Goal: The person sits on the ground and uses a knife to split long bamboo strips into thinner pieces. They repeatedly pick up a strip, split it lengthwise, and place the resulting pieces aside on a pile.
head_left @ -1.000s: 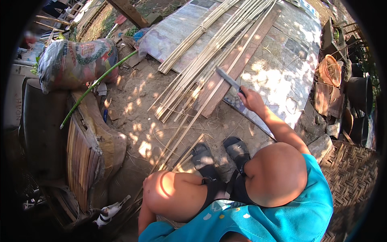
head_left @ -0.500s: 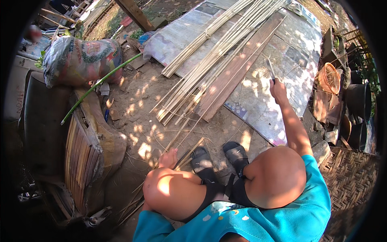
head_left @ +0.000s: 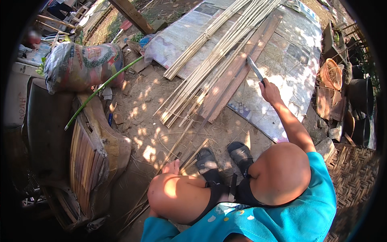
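In my right hand is a knife, its handle gripped and its blade pointing up and left. The blade tip is over a brown wooden plank. A long, thin dark strip, apparently bamboo, runs along the plank toward my left knee. My left hand is beside that knee, partly hidden by it, with its fingers closed at the strip's near end. Left of the plank lie bundles of pale split bamboo strips. More strips lie on the ground near my left sandal.
Flattened printed sheeting lies under the plank and bundles. A stuffed sack, a green bamboo pole and a weathered wooden piece are on the left. On the right are an orange basket, dark pots and woven matting.
My right hand has moved left with the knife, bringing its blade from above the sheeting to the plank. The strip along the plank now shows a broader dark face.
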Available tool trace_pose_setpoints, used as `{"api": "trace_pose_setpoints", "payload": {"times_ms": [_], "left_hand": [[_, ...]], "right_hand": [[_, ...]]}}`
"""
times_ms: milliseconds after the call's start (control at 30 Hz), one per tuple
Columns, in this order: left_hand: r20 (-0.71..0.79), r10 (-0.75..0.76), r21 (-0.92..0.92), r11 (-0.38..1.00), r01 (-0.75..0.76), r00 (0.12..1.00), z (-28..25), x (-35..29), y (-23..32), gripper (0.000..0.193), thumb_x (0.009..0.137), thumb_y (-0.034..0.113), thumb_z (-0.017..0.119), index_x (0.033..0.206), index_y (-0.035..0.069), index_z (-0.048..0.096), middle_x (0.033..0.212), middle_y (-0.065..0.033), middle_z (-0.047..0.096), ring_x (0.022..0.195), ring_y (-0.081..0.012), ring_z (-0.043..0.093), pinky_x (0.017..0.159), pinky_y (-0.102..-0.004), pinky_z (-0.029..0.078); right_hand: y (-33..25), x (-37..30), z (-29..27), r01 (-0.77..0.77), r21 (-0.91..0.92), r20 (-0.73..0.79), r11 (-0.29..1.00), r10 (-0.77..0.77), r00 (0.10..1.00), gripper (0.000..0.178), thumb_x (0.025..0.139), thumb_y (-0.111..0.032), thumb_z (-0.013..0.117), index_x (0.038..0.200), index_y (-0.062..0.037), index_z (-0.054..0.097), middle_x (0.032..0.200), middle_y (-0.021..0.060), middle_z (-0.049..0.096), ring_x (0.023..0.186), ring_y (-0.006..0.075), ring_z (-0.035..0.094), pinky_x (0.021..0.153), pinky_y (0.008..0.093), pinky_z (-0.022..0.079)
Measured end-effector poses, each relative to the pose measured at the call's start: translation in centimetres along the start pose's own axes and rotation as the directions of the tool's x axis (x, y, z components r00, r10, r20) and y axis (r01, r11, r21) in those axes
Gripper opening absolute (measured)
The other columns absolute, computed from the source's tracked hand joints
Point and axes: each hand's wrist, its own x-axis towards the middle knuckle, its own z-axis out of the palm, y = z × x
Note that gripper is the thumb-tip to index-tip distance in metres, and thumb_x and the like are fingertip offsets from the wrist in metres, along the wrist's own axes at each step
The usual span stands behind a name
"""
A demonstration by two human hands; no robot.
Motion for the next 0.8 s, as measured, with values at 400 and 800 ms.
{"api": "trace_pose_setpoints", "payload": {"times_ms": [400,800], "left_hand": [[0.066,-0.126,0.227,0.968,0.108,0.99,-2.3,2.1,6.8,0.048,0.109,0.049,0.036,0.107,0.008,0.06,0.09,-0.029,0.069,0.095,-0.0486,0.068,0.081,-0.0579,0.052],[0.039,-0.092,-0.162,0.982,0.097,0.995,-4.1,0.1,1.7,0.048,0.107,0.045,0.049,0.108,0.001,0.069,0.095,-0.0295,0.068,0.092,-0.0489,0.066,0.079,-0.0512,0.052]], "right_hand": [[8.3,1.3,-2.4,-0.174,-0.088,-0.132,0.981,0.162,0.978,0.034,0.106,-0.036,0.054,0.111,-0.0021,0.061,0.073,0.0243,0.067,0.07,0.0481,0.066,0.062,0.0557,0.051],[2.3,0.5,-0.8,-0.031,0.005,0.146,1.0,0.029,0.989,0.036,0.104,-0.037,0.056,0.125,-0.0087,0.06,0.09,0.0264,0.069,0.075,0.0478,0.068,0.066,0.057,0.054]]}}
